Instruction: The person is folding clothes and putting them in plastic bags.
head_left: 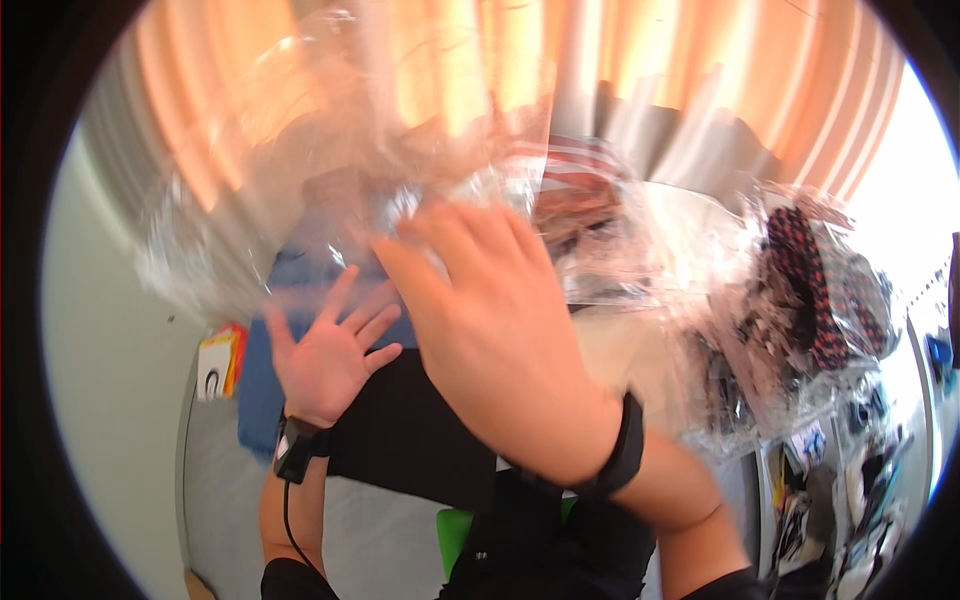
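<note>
A large clear plastic bag (322, 172), blurred, billows above and in front of both hands. My right hand (502, 330), back up and wearing a black wristband, pinches the near side of this bag; its fingertips are partly hidden. Lower and to the left, my left hand (330, 367) is palm up with fingers spread, holding nothing, its tips by the bag's lower edge. Blue fabric (259, 390) lies behind and left of that hand. Between my forearms a flat black surface (420, 435) is visible; I cannot tell its material.
Clear bags with striped reddish contents (577, 187) and dark red-patterned fabric (802, 285) are piled at the right. Pleated curtains (600, 67) hang behind. A small white, yellow and red packet (217, 364) stands by the left wall. Shelves of goods (840, 480) are at lower right.
</note>
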Action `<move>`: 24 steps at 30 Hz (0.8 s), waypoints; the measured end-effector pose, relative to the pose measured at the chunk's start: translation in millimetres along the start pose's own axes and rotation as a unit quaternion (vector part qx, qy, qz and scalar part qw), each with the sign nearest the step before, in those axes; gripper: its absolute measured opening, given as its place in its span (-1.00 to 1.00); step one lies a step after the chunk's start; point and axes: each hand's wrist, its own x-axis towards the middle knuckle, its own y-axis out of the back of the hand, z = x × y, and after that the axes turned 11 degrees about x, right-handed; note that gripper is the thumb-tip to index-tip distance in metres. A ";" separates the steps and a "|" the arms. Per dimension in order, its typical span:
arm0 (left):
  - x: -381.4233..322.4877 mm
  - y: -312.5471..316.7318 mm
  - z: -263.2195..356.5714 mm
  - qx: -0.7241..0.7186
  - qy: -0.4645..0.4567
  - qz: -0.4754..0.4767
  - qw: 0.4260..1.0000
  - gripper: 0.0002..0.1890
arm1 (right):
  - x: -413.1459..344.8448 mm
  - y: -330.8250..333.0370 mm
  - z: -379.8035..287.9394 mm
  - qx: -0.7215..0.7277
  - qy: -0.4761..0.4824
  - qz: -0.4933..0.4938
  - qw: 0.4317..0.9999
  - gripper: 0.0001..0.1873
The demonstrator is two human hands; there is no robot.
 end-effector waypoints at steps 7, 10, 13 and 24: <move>-149.7 -15.0 15.4 0.072 -0.083 0.092 0.990 0.15 | -120.2 -25.3 -46.7 0.021 -0.086 -0.154 0.984 -0.66; -189.4 -36.2 8.9 0.062 -0.138 0.255 0.955 0.10 | -143.4 -42.7 -52.3 0.018 -0.071 -0.174 0.982 -0.67; -211.5 -23.3 7.6 0.030 -0.202 0.352 0.914 0.07 | -160.1 -77.6 -56.1 0.032 -0.079 -0.168 0.982 -0.66; -225.7 54.4 -25.4 0.275 -0.095 0.417 0.861 -0.39 | -211.5 -87.2 -15.3 0.459 -0.553 0.090 0.689 -0.07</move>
